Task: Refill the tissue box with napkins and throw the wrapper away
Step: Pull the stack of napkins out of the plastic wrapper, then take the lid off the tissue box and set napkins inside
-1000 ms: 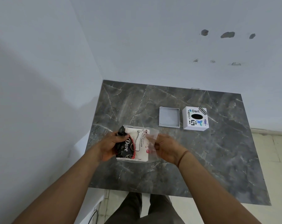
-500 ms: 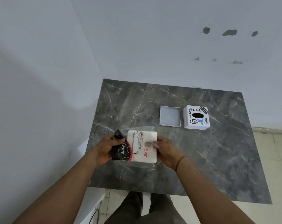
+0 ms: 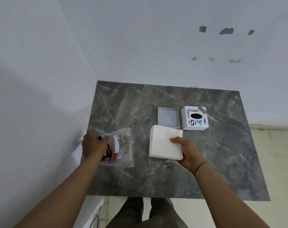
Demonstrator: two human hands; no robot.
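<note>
Right hand (image 3: 188, 155) grip clasps square white napkin stack (image 3: 164, 143); left hand (image 3: 94, 145) grip pins crinkled clear wrapper (image 3: 122, 145) near table (image 3: 173, 178) nine-o'clock edge.

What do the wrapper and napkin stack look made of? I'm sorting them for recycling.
wrapper: thin clear plastic film by its look, glossy and crinkled, table showing through, printed label.
napkin stack: soft matte white paper, thin layered edges visible; likely tissue.

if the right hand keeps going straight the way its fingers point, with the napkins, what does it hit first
Probably the open grey tray: the right hand points up and slightly left, and the napkin stack it grips already nears the tray's near edge. Height above the table is unclear.
</note>
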